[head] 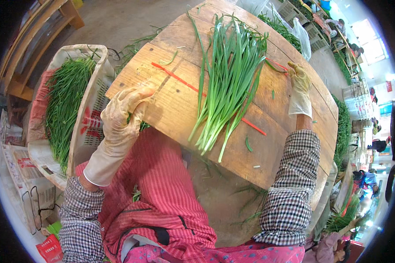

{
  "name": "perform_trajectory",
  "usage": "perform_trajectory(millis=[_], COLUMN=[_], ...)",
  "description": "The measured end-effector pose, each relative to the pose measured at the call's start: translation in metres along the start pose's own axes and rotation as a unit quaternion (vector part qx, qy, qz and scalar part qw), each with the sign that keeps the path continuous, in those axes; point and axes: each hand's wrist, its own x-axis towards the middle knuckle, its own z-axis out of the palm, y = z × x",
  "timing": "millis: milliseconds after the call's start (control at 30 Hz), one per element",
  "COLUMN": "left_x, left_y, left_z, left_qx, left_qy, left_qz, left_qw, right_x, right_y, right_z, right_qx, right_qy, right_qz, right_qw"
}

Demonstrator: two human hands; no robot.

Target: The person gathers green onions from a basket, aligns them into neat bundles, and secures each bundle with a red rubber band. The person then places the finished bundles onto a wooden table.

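A loose bundle of green garlic chives (pixel 232 82) lies on the wooden table (pixel 171 108), its pale stem ends toward me. One red tie strip (pixel 176 77) runs beneath the bundle and shows on both sides. Another red strip (pixel 276 63) reaches from the leaves toward my right hand (pixel 299 87). That gloved hand rests at the table's right side, its fingertips beside the strip's end; whether they pinch it is unclear. My left hand (pixel 123 111), also in a pale rubber glove, is at the table's left edge, fingers bent, with a gap between thumb and fingers and nothing visible held.
On the left stands a white plastic crate (pixel 85 98) full of greens (pixel 69 108). Leaf scraps (pixel 248 144) dot the table. A clear plastic bag (pixel 301 39) hangs at its far edge. Other people and stacked crates (pixel 358 102) are along the right.
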Motion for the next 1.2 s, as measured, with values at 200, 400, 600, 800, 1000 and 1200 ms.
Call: perform_trajectory(millis=[200, 400, 600, 800, 1000, 1200], left_x=[0.022, 0.056, 0.081, 0.081, 0.074, 0.074], left_y=[0.008, 0.038, 0.062, 0.084, 0.068, 0.071], left_z=[0.007, 0.046, 0.103, 0.155, 0.16, 0.153], left_qx=[-0.012, -0.074, -0.082, -0.05, 0.0, -0.006], left_qy=[-0.038, -0.071, -0.083, -0.215, -0.238, -0.239], left_qz=[0.058, 0.158, 0.216, 0.224, 0.227, 0.247], left_qw=[0.998, 0.982, 0.969, 0.949, 0.944, 0.939], right_x=[-0.01, -0.009, -0.019, -0.032, -0.061, -0.092], right_y=[-0.018, -0.012, -0.005, -0.012, -0.03, -0.055], right_z=[0.01, 0.001, -0.026, -0.059, -0.107, -0.159], right_qx=[0.098, 0.094, 0.047, -0.014, -0.092, -0.059], right_qy=[-0.021, -0.056, -0.029, -0.007, 0.077, 0.122], right_qz=[0.182, 0.236, 0.22, 0.208, 0.099, 0.196], right_qw=[0.978, 0.966, 0.974, 0.978, 0.988, 0.971])
